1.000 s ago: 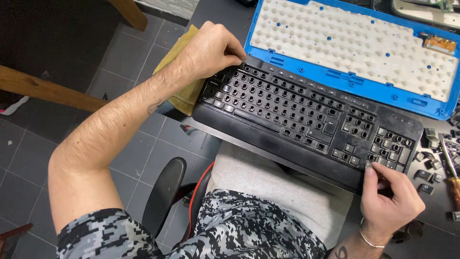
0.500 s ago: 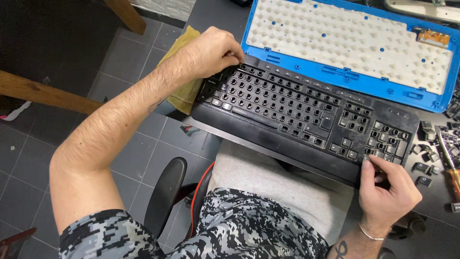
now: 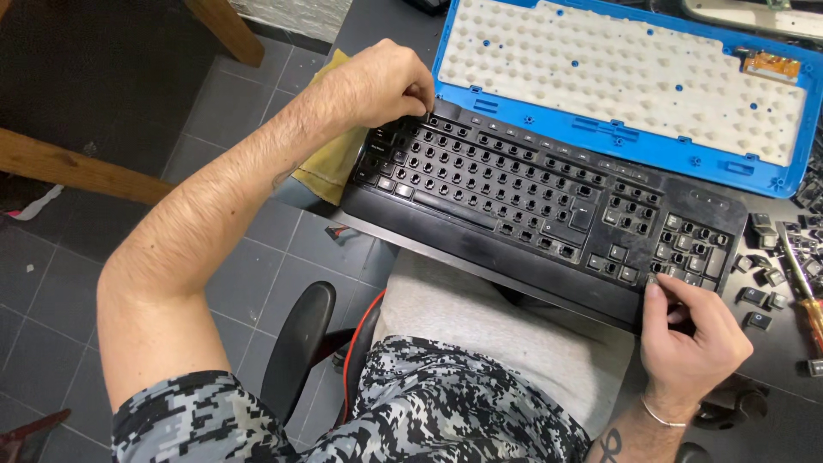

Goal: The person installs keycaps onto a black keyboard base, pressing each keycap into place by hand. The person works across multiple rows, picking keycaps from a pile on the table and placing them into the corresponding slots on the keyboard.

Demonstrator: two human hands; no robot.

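While both hands work at opposite ends of it, the black keyboard (image 3: 549, 214) lies slanted across the near edge of the dark counter (image 3: 771, 360), most keycaps gone and the bare switch sockets showing.

Left hand (image 3: 381, 86): at the keyboard's upper left corner, knuckles up, its grip pressed together with fingertips (image 3: 426, 105) pinching at the top row of keys; what sits between them is too small to tell. A yellow cloth (image 3: 330, 163) lies beneath the wrist, just beside the keyboard's left end.

Right hand (image 3: 690, 339): at the lower right corner, below the number pad, thumb and forefinger closed on a small keycap (image 3: 653, 279) at the pad's bottom edge. A thin bracelet (image 3: 660, 417) circles the wrist.

Blue keyboard shell (image 3: 771, 176) with a white dimpled membrane (image 3: 617, 77): lies beyond the black keyboard, touching its far edge.

Loose black keycaps (image 3: 759, 296): scattered on the counter just right of the right hand, near a screwdriver (image 3: 806, 291).

Black chair armrest (image 3: 296, 351): below the counter, over grey floor tiles.
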